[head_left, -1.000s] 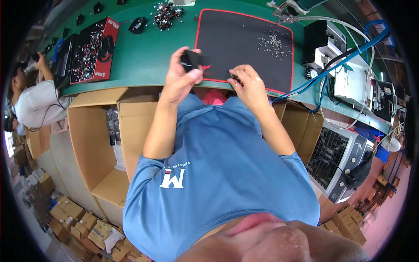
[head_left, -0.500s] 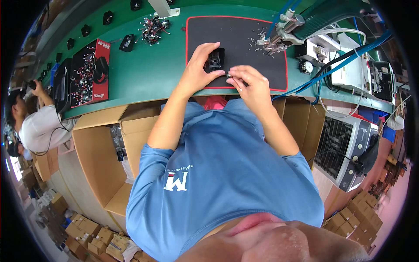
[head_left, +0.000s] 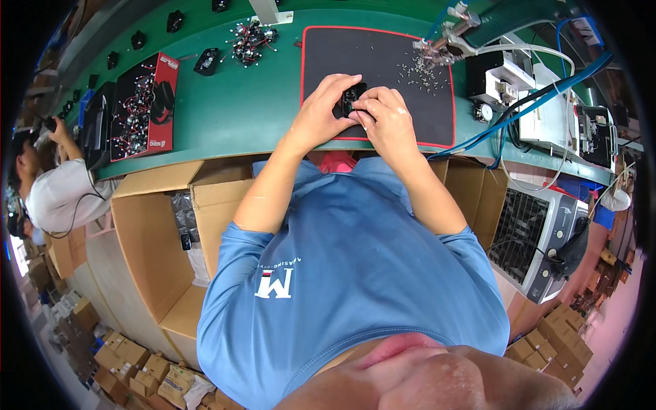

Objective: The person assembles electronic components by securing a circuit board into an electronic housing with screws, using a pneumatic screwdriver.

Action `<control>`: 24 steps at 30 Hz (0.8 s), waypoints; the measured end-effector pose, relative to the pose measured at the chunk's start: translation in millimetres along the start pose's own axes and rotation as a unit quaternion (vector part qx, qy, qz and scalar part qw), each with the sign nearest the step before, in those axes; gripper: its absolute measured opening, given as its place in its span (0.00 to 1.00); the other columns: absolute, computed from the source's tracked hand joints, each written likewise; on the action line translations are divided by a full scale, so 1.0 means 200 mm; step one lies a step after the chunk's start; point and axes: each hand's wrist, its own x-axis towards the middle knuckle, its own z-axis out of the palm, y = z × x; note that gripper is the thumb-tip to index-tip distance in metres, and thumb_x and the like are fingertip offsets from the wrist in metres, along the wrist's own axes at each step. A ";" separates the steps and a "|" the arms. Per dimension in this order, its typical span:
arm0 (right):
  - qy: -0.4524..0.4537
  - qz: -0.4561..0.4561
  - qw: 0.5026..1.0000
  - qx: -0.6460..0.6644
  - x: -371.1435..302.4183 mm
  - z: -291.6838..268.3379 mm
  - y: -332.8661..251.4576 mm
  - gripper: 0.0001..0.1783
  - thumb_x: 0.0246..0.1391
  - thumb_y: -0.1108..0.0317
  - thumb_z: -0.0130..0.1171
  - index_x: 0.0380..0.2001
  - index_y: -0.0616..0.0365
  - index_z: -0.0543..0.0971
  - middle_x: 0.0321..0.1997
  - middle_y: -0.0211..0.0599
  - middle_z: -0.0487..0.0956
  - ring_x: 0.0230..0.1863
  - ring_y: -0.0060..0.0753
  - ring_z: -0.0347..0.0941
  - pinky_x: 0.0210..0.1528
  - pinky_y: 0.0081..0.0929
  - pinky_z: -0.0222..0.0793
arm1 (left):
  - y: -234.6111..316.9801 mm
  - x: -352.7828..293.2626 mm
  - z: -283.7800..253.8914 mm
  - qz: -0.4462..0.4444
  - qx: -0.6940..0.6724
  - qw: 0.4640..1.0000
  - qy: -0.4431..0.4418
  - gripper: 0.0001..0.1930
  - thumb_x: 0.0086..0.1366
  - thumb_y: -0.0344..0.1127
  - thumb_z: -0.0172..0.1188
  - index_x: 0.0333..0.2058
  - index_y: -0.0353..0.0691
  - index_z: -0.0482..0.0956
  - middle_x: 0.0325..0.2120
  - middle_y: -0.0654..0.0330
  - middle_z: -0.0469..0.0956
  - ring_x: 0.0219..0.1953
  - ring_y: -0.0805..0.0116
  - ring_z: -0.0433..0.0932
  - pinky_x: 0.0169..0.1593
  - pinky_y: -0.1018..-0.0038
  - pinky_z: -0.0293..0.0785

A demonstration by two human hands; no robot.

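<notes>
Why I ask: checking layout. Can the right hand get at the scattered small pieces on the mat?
Likely yes: bare mat lies between the right hand and the small pieces, though that hand is at the black housing.

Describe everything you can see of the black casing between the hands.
The black casing looks like hard plastic, roughly boxy, with its recessed inside facing up; parts within are too small to identify. It is over the near left part of the red-edged mat; whether it rests there is unclear. The left hand holds it; the right hand is at its right side, hiding part.
</notes>
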 end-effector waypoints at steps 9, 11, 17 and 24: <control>-0.115 0.102 0.987 0.041 0.05 -0.05 0.02 0.12 0.50 0.73 0.70 0.41 0.58 0.86 0.39 0.38 0.76 0.43 0.45 0.77 0.46 0.41 0.76 | -0.03 -0.01 0.00 0.041 0.132 0.990 0.014 0.43 0.45 0.38 0.81 0.63 0.50 0.75 0.55 0.57 0.76 0.62 0.54 0.72 0.65 0.58 0.63; -0.138 0.090 0.985 0.048 0.04 -0.08 0.03 0.15 0.52 0.72 0.70 0.44 0.56 0.86 0.39 0.39 0.75 0.42 0.45 0.77 0.45 0.41 0.76 | -0.05 -0.01 0.01 0.029 0.118 0.993 0.011 0.43 0.44 0.38 0.82 0.63 0.49 0.74 0.55 0.57 0.76 0.62 0.53 0.72 0.65 0.58 0.63; -0.116 -0.007 0.989 0.089 0.13 -0.31 -0.01 0.21 0.53 0.71 0.71 0.51 0.51 0.85 0.38 0.39 0.77 0.40 0.42 0.77 0.44 0.36 0.74 | -0.05 -0.01 0.01 0.013 0.099 0.995 0.024 0.45 0.43 0.39 0.83 0.62 0.48 0.73 0.55 0.57 0.75 0.61 0.53 0.72 0.63 0.59 0.62; 0.539 -0.191 0.819 -0.050 0.77 -0.55 -0.09 0.26 0.71 0.48 0.50 0.53 0.62 0.75 0.42 0.41 0.79 0.34 0.26 0.74 0.37 0.23 0.71 | -0.03 -0.01 -0.01 0.018 0.105 0.994 0.030 0.43 0.43 0.39 0.84 0.59 0.46 0.73 0.55 0.58 0.74 0.60 0.55 0.73 0.61 0.59 0.64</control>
